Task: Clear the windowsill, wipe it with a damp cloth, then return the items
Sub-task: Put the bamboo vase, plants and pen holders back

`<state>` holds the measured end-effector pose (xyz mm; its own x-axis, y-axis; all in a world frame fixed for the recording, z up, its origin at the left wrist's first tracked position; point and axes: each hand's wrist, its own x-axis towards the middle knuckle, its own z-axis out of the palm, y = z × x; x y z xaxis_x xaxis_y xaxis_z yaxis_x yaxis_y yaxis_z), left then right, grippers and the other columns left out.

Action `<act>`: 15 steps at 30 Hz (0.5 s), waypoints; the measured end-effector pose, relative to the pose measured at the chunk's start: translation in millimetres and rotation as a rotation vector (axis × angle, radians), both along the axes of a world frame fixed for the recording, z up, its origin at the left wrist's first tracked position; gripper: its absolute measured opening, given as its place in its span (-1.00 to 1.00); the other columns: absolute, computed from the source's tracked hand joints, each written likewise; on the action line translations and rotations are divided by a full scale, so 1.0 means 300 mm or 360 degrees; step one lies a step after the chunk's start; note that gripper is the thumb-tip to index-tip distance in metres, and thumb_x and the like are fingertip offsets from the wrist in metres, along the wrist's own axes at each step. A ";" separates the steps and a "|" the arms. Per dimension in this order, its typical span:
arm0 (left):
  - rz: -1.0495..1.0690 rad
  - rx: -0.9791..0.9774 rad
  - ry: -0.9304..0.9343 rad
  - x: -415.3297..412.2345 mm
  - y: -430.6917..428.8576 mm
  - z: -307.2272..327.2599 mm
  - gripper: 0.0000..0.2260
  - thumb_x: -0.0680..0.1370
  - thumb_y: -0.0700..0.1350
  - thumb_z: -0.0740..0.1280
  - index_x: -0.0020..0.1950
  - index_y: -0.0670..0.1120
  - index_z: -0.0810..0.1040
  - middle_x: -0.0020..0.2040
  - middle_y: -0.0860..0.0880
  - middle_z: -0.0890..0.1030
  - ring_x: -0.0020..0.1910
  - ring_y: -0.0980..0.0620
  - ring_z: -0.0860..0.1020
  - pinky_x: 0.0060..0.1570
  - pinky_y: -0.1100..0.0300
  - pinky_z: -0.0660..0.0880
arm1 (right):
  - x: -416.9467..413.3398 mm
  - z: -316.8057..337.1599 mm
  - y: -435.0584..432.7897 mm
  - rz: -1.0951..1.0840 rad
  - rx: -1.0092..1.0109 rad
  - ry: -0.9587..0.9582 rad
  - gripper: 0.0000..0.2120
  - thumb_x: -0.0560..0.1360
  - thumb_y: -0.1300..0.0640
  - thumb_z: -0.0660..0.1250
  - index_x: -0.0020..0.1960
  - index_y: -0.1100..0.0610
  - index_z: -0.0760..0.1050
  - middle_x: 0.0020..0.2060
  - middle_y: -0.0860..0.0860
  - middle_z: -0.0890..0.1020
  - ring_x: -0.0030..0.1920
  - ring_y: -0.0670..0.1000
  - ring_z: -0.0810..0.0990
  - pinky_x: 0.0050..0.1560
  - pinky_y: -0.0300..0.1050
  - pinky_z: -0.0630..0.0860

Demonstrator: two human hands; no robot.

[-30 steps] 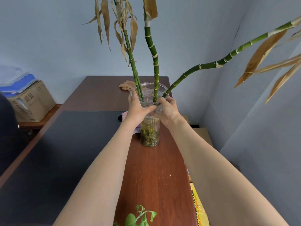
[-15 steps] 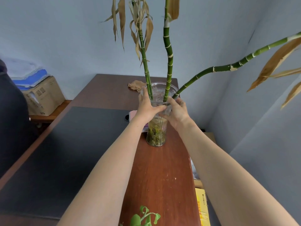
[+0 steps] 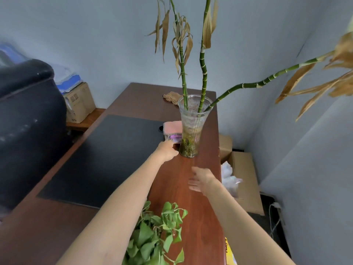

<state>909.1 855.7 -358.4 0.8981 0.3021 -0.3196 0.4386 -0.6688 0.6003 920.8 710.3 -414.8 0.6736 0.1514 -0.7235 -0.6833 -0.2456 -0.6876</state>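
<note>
Leafy plant [image 3: 152, 236]: nearest us, on the red-brown desk [image 3: 198, 217].
Right hand [image 3: 202, 180]: open, fingers spread, hovering over bare wood and holding nothing.
Left hand [image 3: 168, 150]: at the near edge of the pink cloth [image 3: 172, 129], just beside the foot of the glass vase [image 3: 191, 131]. Its fingertips are hidden, so we cannot tell whether it grips.
Glass vase: upright on the desk, bamboo stalks [image 3: 203, 73] inside, neither hand on it.
Pink cloth: folded, between the black mat [image 3: 107, 155] and the glass vase.
Progress: we judge the clearing largely done, both plants parked here. Wiping and returning remain. The windowsill is out of view.
</note>
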 end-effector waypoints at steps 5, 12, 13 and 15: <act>-0.0019 0.0019 0.0229 -0.248 -0.032 -0.014 -0.68 0.59 -0.18 0.22 0.15 -0.45 0.45 -0.11 -0.24 0.47 -0.08 -0.18 0.45 -0.09 0.16 0.34 | -0.271 -0.055 -0.073 0.0092 -0.0187 0.0038 -0.92 0.56 0.21 0.25 0.02 0.22 0.45 -0.14 0.14 0.54 -0.13 0.13 0.56 -0.27 -0.05 0.50; 0.0185 0.0221 0.0228 -0.579 -0.016 -0.025 -0.80 0.58 -0.21 0.17 -0.17 -0.24 0.51 -0.06 -0.11 0.56 -0.03 -0.11 0.47 -0.06 0.14 0.40 | -0.553 -0.078 -0.190 0.0403 -0.0365 0.0029 -0.76 0.54 0.29 0.19 0.17 0.30 0.50 -0.08 0.13 0.57 -0.20 0.07 0.58 -0.35 -0.14 0.47; 0.0273 0.0296 0.0190 -0.623 -0.012 -0.026 -0.81 0.57 -0.23 0.16 -0.12 -0.26 0.53 0.03 -0.17 0.59 -0.03 -0.13 0.49 -0.07 0.13 0.42 | -0.597 -0.069 -0.202 0.0447 -0.0358 0.0070 -0.79 0.56 0.28 0.17 0.12 0.31 0.50 -0.07 0.13 0.56 -0.21 0.05 0.56 -0.31 -0.12 0.48; 0.0459 0.0388 0.0066 -0.721 -0.010 -0.023 -0.81 0.54 -0.25 0.16 -0.06 -0.27 0.55 0.07 -0.23 0.60 0.01 -0.20 0.53 -0.06 0.08 0.44 | -0.680 -0.055 -0.219 0.0522 -0.0292 0.0162 -0.76 0.62 0.24 0.08 -0.07 0.29 0.49 -0.11 0.09 0.53 -0.15 0.05 0.53 -0.17 -0.10 0.47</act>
